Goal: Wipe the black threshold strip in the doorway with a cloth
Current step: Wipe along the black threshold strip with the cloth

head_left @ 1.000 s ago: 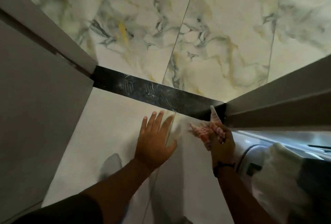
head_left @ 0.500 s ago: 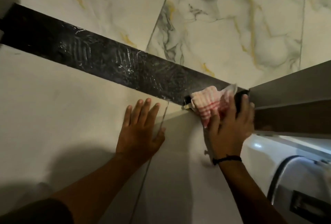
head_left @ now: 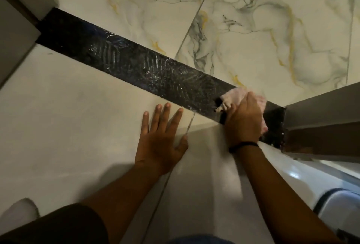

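The black threshold strip (head_left: 136, 64) runs diagonally across the floor from upper left to lower right, smeared with white streaks. My right hand (head_left: 243, 121) presses a pink-and-white checked cloth (head_left: 231, 97) flat onto the strip near its right end, close to the door frame. Most of the cloth is hidden under the hand. My left hand (head_left: 161, 136) lies flat on the plain pale tile just below the strip, fingers spread, holding nothing.
A grey door frame (head_left: 321, 115) stands at the strip's right end, another frame (head_left: 17, 29) at its left end. Marbled tiles (head_left: 253, 39) lie beyond the strip. A white appliance with a dark-rimmed panel (head_left: 335, 202) sits at lower right.
The view has drawn back and shifted left, showing the strip's left end. My right hand with the cloth has slid onto the strip. My left hand stays planted on the tile.
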